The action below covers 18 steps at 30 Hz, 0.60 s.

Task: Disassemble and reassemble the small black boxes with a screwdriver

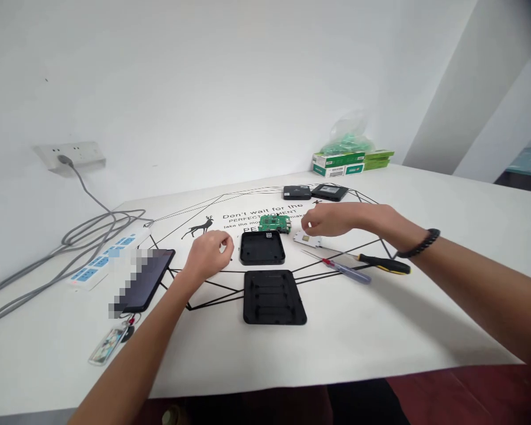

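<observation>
My left hand (210, 252) is closed on the table, left of a black plastic case half (262, 252); what its curled fingers hold, if anything, is hidden. With fingertips pinched, my right hand (325, 219) is over a silver metal plate (307, 238); I cannot make out anything between them. Behind the case half lies a green circuit board (274, 223). The other black case half (274, 297) lies nearer the table's front edge. A screwdriver with a clear purple handle (347, 271) and one with a black and yellow handle (384, 264) lie below my right wrist.
Two black boxes, one squarish (297, 192) and one flat (330, 192), lie further back. Green and white cartons (338, 164) with a plastic bag (348, 139) stand by the wall. At left are a phone (153, 280), a key ring tag (107, 345), a power strip (108, 260) and coiled grey cable (110, 227).
</observation>
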Available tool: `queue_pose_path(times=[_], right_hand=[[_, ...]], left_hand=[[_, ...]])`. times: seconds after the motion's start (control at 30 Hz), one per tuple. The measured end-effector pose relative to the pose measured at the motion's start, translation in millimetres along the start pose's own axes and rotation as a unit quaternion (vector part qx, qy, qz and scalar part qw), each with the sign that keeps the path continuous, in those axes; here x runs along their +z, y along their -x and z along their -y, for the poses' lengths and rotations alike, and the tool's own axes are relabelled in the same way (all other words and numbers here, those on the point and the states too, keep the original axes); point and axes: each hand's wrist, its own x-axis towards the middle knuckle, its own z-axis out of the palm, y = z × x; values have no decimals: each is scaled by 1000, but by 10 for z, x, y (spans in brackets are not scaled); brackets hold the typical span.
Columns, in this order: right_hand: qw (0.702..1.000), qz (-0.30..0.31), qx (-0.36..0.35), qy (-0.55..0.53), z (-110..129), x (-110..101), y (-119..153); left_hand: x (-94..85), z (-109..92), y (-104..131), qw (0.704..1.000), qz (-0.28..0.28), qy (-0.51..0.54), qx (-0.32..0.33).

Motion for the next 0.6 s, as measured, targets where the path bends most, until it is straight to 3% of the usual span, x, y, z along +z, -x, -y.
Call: queue_pose_path(times=[0.13, 0.3, 0.5, 0.6], right_hand=[[999, -24, 32, 5, -79, 160, -51], [998, 27, 45, -44, -140, 343, -284], [988, 17, 47, -148, -337, 436, -405], [993, 8, 37, -114, -259, 455, -371]], left_hand=[[144, 72, 125, 998, -56, 16, 19], [226, -84, 176, 988, -101, 30, 116], [284, -164, 163, 974, -117, 32, 194], [306, -146, 128, 971, -112, 22, 209]])
